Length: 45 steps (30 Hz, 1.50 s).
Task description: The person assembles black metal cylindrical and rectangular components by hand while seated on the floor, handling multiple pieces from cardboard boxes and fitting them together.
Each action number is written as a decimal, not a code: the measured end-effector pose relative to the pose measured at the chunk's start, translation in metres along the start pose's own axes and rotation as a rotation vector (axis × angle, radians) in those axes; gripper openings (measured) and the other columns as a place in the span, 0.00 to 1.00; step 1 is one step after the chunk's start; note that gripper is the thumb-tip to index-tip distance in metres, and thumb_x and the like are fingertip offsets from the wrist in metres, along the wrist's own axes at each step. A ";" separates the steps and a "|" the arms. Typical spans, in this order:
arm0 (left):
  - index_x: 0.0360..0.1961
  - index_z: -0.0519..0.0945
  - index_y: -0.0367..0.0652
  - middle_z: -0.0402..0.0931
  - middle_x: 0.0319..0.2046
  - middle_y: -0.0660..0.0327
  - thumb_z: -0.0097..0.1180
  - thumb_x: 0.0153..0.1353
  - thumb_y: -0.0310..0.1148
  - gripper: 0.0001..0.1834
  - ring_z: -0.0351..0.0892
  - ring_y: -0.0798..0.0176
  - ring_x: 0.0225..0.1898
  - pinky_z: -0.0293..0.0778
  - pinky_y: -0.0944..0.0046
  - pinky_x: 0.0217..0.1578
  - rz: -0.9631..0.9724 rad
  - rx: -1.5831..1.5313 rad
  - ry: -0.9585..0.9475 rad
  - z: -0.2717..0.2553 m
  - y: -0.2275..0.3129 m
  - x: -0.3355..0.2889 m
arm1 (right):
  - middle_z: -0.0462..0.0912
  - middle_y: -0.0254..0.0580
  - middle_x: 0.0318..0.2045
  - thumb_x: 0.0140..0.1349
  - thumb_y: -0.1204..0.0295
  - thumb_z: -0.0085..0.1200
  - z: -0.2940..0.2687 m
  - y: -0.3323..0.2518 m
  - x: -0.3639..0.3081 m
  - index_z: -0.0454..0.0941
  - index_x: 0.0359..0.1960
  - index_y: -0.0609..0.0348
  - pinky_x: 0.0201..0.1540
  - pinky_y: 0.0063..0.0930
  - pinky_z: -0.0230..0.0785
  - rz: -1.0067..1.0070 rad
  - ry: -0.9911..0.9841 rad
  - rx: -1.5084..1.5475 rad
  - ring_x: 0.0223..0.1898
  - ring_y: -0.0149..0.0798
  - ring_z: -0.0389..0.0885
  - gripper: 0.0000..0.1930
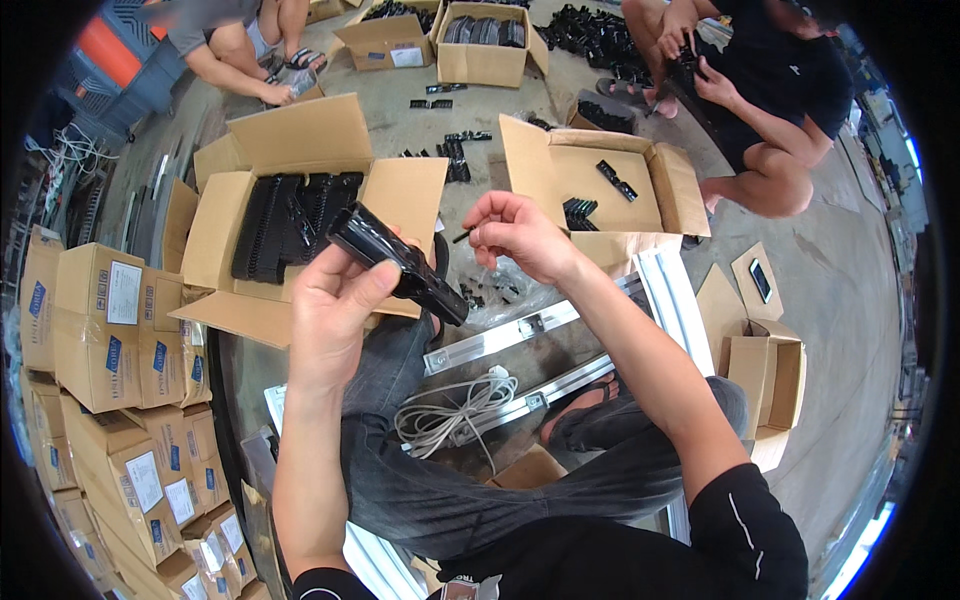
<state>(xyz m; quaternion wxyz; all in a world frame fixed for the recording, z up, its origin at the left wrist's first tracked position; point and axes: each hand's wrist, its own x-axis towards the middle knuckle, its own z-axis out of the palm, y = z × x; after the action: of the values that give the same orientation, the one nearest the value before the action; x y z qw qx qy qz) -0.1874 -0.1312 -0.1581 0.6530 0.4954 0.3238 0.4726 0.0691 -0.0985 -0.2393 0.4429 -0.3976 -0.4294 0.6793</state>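
My left hand [338, 305] is closed round a long glossy black part [395, 262], tilted down to the right, with the thumb pressed on its side. To its right, my right hand [522, 240] pinches a small thin black pin-like piece [461, 237] at the fingertips, apart from the black part. Beyond my left hand stands an open cardboard box [217, 215] with rows of black ribbed parts [270, 225]. Ahead of my right hand, another open box [575, 165] holds a few black parts [617, 181]. Small black pieces [490, 293] lie on clear plastic below my hands.
Aluminium rails [520, 335] and a coiled grey cable [455, 415] lie by my legs. Stacked cartons [110, 320] line the left. A phone [761, 281] rests on cardboard at right. Two people sit ahead; the right one handles a black part [684, 62]. More boxes [480, 60] stand beyond.
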 end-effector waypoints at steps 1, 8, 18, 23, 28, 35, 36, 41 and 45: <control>0.55 0.77 0.34 0.82 0.47 0.54 0.63 0.64 0.30 0.20 0.82 0.60 0.51 0.76 0.58 0.56 0.013 0.004 -0.007 0.007 0.001 -0.001 | 0.81 0.39 0.29 0.61 0.80 0.57 0.011 -0.024 -0.013 0.75 0.41 0.65 0.30 0.23 0.73 -0.015 -0.001 -0.005 0.26 0.32 0.81 0.07; 0.54 0.77 0.32 0.82 0.46 0.57 0.63 0.63 0.24 0.18 0.80 0.69 0.44 0.79 0.68 0.38 0.001 0.080 -0.155 0.047 0.000 -0.013 | 0.85 0.45 0.33 0.64 0.80 0.59 0.045 -0.075 -0.088 0.78 0.43 0.68 0.29 0.22 0.75 -0.237 0.006 0.110 0.28 0.31 0.83 0.08; 0.51 0.79 0.32 0.83 0.42 0.60 0.63 0.63 0.23 0.15 0.82 0.70 0.43 0.77 0.68 0.45 -0.017 0.109 -0.150 0.065 -0.011 -0.020 | 0.84 0.38 0.32 0.63 0.79 0.60 0.047 -0.055 -0.095 0.79 0.43 0.65 0.28 0.17 0.71 -0.227 0.013 0.129 0.27 0.26 0.81 0.08; 0.50 0.79 0.30 0.83 0.41 0.59 0.62 0.63 0.22 0.14 0.82 0.70 0.41 0.78 0.68 0.46 -0.004 0.163 -0.106 0.069 -0.015 -0.017 | 0.83 0.33 0.31 0.62 0.79 0.61 0.044 -0.049 -0.091 0.81 0.42 0.64 0.29 0.17 0.71 -0.199 0.063 0.042 0.27 0.24 0.79 0.07; 0.48 0.79 0.29 0.83 0.39 0.58 0.63 0.61 0.23 0.15 0.83 0.69 0.41 0.79 0.67 0.46 0.019 0.239 -0.086 0.073 -0.017 -0.018 | 0.83 0.34 0.31 0.62 0.80 0.60 0.034 -0.041 -0.086 0.80 0.41 0.64 0.30 0.18 0.71 -0.142 0.015 0.156 0.28 0.23 0.78 0.07; 0.47 0.81 0.33 0.82 0.35 0.56 0.68 0.57 0.28 0.18 0.82 0.67 0.38 0.79 0.64 0.43 0.067 0.455 -0.030 0.071 -0.015 -0.019 | 0.82 0.36 0.29 0.63 0.79 0.59 0.031 -0.036 -0.084 0.80 0.41 0.65 0.28 0.20 0.70 -0.054 -0.015 0.315 0.26 0.27 0.78 0.06; 0.48 0.81 0.33 0.82 0.35 0.56 0.68 0.56 0.28 0.18 0.82 0.66 0.37 0.79 0.64 0.42 0.072 0.454 -0.035 0.071 -0.015 -0.019 | 0.82 0.36 0.29 0.64 0.78 0.60 0.031 -0.034 -0.084 0.80 0.41 0.64 0.27 0.19 0.69 -0.054 -0.007 0.290 0.26 0.26 0.78 0.06; 0.48 0.81 0.32 0.81 0.35 0.58 0.67 0.58 0.27 0.18 0.81 0.69 0.35 0.77 0.67 0.37 0.175 0.543 -0.040 0.059 -0.022 -0.019 | 0.82 0.36 0.29 0.64 0.76 0.61 0.033 -0.029 -0.080 0.80 0.40 0.63 0.26 0.19 0.67 -0.042 0.000 0.237 0.24 0.26 0.76 0.05; 0.49 0.80 0.30 0.81 0.38 0.61 0.65 0.59 0.23 0.16 0.80 0.73 0.39 0.77 0.69 0.38 0.197 0.551 -0.062 0.055 -0.020 -0.022 | 0.83 0.37 0.29 0.65 0.76 0.60 0.037 -0.027 -0.079 0.80 0.39 0.63 0.25 0.20 0.65 -0.043 0.002 0.250 0.23 0.27 0.74 0.05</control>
<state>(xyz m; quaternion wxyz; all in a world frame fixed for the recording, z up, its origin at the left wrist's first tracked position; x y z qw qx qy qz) -0.1396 -0.1722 -0.1617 0.4544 0.6974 0.3702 0.4124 0.0652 -0.1753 -0.1896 0.5037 -0.3306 -0.3495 0.7175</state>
